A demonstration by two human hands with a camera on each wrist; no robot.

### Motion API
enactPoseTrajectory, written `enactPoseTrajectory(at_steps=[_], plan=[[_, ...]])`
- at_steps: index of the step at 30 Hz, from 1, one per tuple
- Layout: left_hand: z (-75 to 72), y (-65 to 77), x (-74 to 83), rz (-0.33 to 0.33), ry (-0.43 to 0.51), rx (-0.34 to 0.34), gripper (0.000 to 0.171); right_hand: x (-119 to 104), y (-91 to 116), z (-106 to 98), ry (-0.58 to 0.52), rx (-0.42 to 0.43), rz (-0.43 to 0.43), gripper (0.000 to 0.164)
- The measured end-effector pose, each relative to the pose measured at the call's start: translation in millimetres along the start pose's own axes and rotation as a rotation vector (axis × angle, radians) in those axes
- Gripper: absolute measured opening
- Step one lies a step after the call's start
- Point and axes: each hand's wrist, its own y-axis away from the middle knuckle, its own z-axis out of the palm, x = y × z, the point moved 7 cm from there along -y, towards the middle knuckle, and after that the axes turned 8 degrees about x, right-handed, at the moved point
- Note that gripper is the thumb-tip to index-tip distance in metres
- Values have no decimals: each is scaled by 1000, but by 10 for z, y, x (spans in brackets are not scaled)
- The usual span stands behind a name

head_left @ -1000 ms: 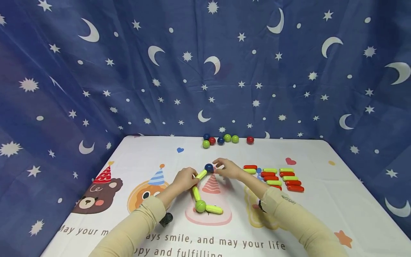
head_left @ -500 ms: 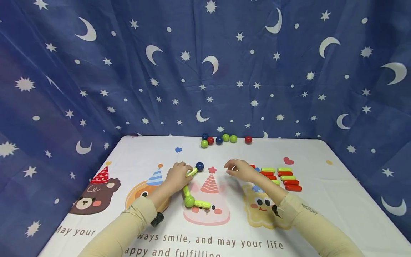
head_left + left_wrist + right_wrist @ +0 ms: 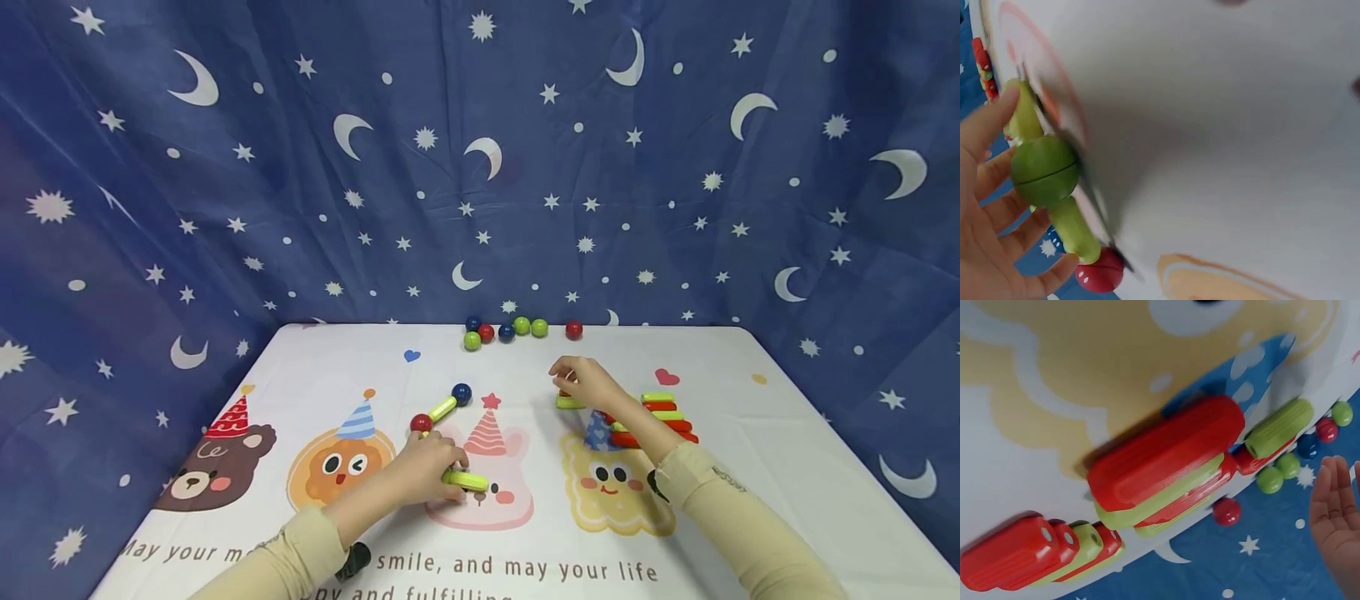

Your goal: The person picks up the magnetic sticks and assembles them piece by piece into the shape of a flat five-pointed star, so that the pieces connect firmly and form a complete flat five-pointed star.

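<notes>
My left hand (image 3: 426, 471) is over the near end of a chain of magnetic sticks and balls, hiding part of it in the head view. In the left wrist view its thumb and fingers lie around a yellow-green stick (image 3: 1025, 115) and the green ball (image 3: 1044, 170) joined to it. A second yellow-green stick (image 3: 1074, 230) links that ball to a red ball (image 3: 1100, 271). Beyond it, another yellow-green stick (image 3: 442, 409) ends in a blue ball (image 3: 461, 394). My right hand (image 3: 592, 387), fingers loosely bent and holding nothing, hovers by the left end of the loose sticks.
Red and yellow-green sticks (image 3: 1169, 456) lie in stacked rows on the right. Several loose balls (image 3: 522, 326) line the back edge of the table, before a blue star-and-moon curtain (image 3: 480, 167). The white cloth (image 3: 780, 483) has printed cartoon animals.
My left hand has gone from the farther stick down to the green ball and near stick, uncovering the red ball. My right hand has moved right, from the blue ball to the loose sticks.
</notes>
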Motion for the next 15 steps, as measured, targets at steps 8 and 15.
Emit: enactPoseTrajectory(at_steps=[8, 15], plan=[[26, 16, -26, -5, -32, 75, 15, 490, -338, 21, 76, 70, 208, 25], [43, 56, -99, -86, 92, 66, 14, 786, -579, -28, 191, 122, 284, 47]])
